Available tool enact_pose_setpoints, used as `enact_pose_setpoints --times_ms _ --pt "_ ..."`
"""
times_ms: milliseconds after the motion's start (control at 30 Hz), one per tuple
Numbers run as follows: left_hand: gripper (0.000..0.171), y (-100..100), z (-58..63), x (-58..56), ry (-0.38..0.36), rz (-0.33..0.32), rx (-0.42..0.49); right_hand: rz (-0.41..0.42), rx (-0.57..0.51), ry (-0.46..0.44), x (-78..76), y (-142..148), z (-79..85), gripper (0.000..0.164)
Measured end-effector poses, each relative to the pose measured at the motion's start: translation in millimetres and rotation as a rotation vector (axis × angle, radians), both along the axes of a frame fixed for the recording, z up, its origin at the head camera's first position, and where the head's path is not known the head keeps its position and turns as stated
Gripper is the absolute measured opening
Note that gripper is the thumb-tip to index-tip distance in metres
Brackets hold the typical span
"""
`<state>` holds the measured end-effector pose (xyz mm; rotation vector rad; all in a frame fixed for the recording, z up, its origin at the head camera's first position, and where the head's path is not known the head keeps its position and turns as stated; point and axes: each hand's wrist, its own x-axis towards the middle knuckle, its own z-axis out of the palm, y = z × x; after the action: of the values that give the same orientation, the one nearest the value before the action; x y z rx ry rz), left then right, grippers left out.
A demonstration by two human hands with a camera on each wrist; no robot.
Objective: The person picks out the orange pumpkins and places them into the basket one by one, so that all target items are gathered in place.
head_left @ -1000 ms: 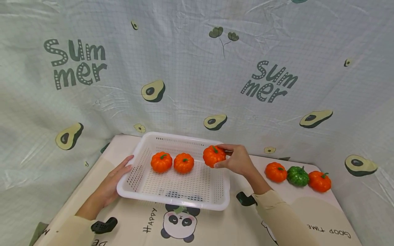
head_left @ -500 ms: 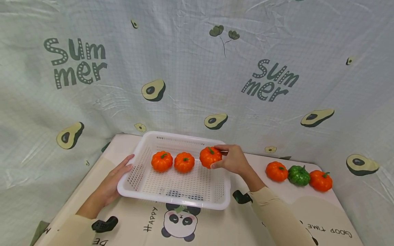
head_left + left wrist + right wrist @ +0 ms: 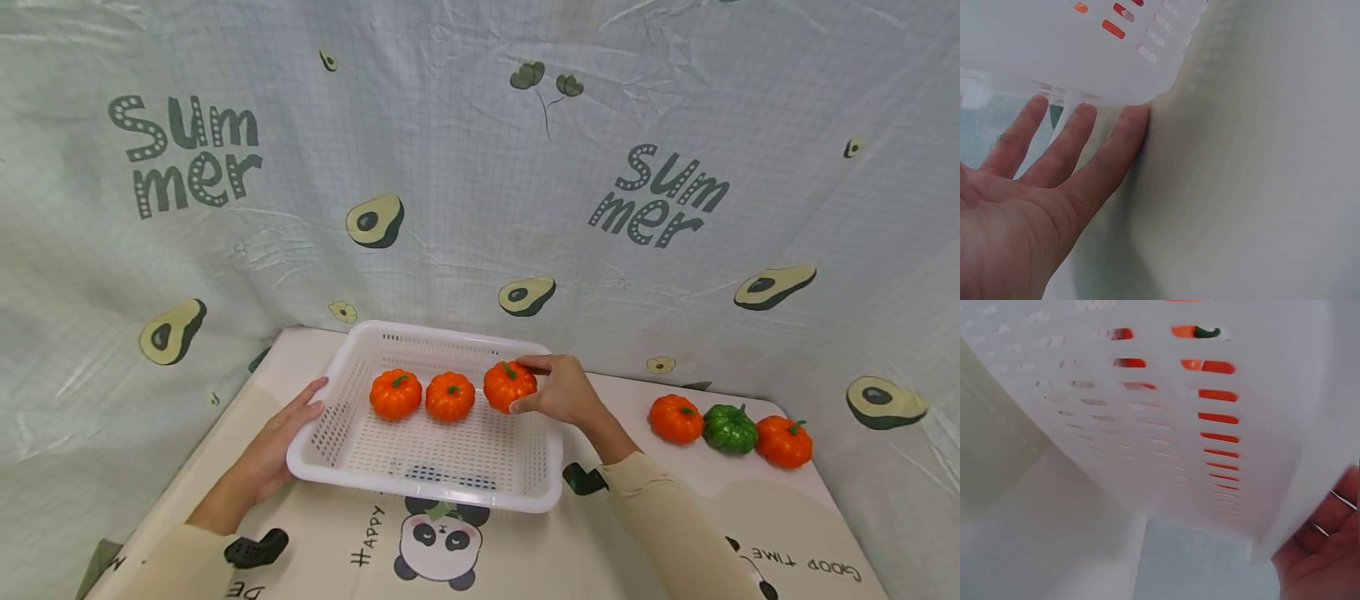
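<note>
A white plastic basket (image 3: 420, 492) stands in front of me with two small orange pumpkins, a left one (image 3: 395, 395) and a middle one (image 3: 450, 397), side by side inside. My right hand (image 3: 558, 390) reaches over the right rim and grips a third orange pumpkin (image 3: 508, 386) between thumb and fingers, low in the basket at its right end. In the right wrist view the basket wall (image 3: 1260, 456) hides most of that pumpkin. Against the basket's left side lies my left hand (image 3: 272, 446); in the left wrist view its straight fingers (image 3: 1113, 150) touch the wall.
To the right on the table (image 3: 600, 542) sit an orange pumpkin (image 3: 676, 419), a green pumpkin (image 3: 731, 429) and another orange pumpkin (image 3: 783, 442) in a row. A printed cloth (image 3: 465, 150) hangs close behind the basket and along both sides.
My right hand has moved slightly left and down with its pumpkin, closer to the middle pumpkin. The left hand and the basket have stayed put.
</note>
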<state>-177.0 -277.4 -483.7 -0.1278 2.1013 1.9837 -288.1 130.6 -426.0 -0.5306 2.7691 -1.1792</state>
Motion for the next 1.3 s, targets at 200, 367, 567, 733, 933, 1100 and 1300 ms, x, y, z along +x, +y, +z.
enact_pose_setpoints --times_ms 200,367,567,733,933,1100,1300 --pt "0.066 -0.6 -1.1 -0.4 0.000 0.004 -0.003 0.030 0.049 0.026 -2.3 -0.4 -3.1 0.066" --pt "0.067 -0.8 -0.8 0.2 -0.005 0.002 -0.011 0.060 0.096 0.060 -3.0 0.4 -3.5 0.066" --pt "0.068 -0.3 0.2 1.1 -0.015 0.005 -0.015 0.088 0.130 0.063 -6.5 1.0 -4.7 0.069" --pt "0.068 0.0 -0.3 1.3 -0.018 0.006 -0.016 0.097 0.158 0.040 -10.8 1.0 -5.8 0.071" --pt "0.068 0.6 0.2 0.7 -0.015 0.006 -0.013 0.116 0.193 0.023 -13.1 1.4 -6.0 0.072" --pt "0.069 0.7 0.7 0.5 -0.022 0.011 -0.017 0.118 0.210 -0.005 -14.0 1.1 -6.4 0.073" --pt "0.070 0.8 0.4 -0.2 -0.022 0.019 -0.026 0.113 0.241 -0.006 -15.8 -1.0 -8.6 0.072"
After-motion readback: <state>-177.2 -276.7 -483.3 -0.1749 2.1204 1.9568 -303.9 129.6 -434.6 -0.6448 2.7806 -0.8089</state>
